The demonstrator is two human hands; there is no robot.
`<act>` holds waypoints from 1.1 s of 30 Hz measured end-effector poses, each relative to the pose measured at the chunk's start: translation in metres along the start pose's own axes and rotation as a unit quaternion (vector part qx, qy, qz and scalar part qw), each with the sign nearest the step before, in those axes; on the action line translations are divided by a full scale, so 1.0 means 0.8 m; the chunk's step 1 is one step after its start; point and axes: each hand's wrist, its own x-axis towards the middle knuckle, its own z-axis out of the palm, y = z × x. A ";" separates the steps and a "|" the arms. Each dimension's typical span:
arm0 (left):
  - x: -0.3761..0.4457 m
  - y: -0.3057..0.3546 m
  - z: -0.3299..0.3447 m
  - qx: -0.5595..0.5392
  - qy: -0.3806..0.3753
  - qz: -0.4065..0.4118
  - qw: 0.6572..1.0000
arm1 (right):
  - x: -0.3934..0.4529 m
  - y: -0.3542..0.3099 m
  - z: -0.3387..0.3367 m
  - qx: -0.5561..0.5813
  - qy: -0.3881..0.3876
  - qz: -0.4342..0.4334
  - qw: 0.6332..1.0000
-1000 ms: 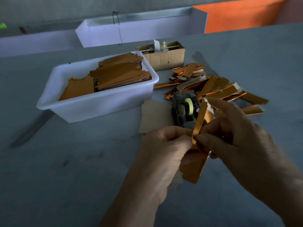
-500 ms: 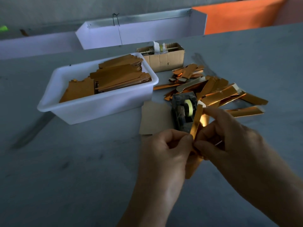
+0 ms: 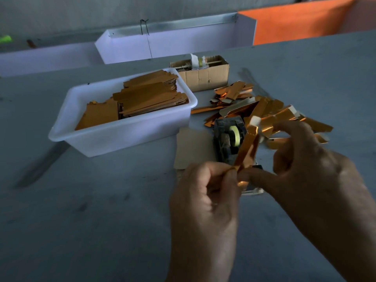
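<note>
A narrow gold foil carton strip (image 3: 247, 148) stands tilted above the grey table, its white flap at the top. My left hand (image 3: 205, 200) pinches its lower end between thumb and forefinger. My right hand (image 3: 309, 176) grips the same strip from the right, thumb at the lower end and fingers curled behind it. The strip's bottom part is hidden by my fingers. Just behind it sits a dark tape dispenser (image 3: 227, 139) with a pale yellow roll.
A white plastic tub (image 3: 130, 137) holds stacked flat gold cartons at left. Loose gold cartons (image 3: 270, 110) lie in a pile at right. A small cardboard box (image 3: 203, 75) stands behind. A brown card sheet (image 3: 191, 147) lies beside the dispenser. White trays line the far edge.
The strip has been folded narrower and now stands more upright. Both hands have shifted slightly, the left thumb now closing on its lower end.
</note>
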 end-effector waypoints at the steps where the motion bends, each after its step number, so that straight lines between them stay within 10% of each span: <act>1: 0.002 0.003 -0.003 -0.057 -0.015 -0.042 0.997 | 0.002 0.003 -0.001 0.032 -0.013 -0.010 0.999; 5: 0.008 0.008 -0.008 -0.162 -0.053 -0.166 0.971 | 0.007 0.012 0.007 0.303 -0.141 0.023 0.942; 9: 0.014 0.002 -0.015 -0.051 -0.049 -0.144 0.987 | 0.005 0.013 0.016 0.317 -0.150 -0.001 0.936; 16: 0.036 -0.044 -0.062 0.241 -0.021 -0.115 0.964 | 0.088 0.051 0.018 0.456 0.024 0.144 0.878; 23: 0.038 -0.072 -0.058 0.303 -0.085 -0.177 0.933 | 0.151 0.096 0.044 0.305 0.093 0.305 0.898; 33: 0.057 -0.083 -0.065 0.164 -0.101 -0.275 0.942 | 0.048 0.049 0.032 0.152 0.199 0.051 0.967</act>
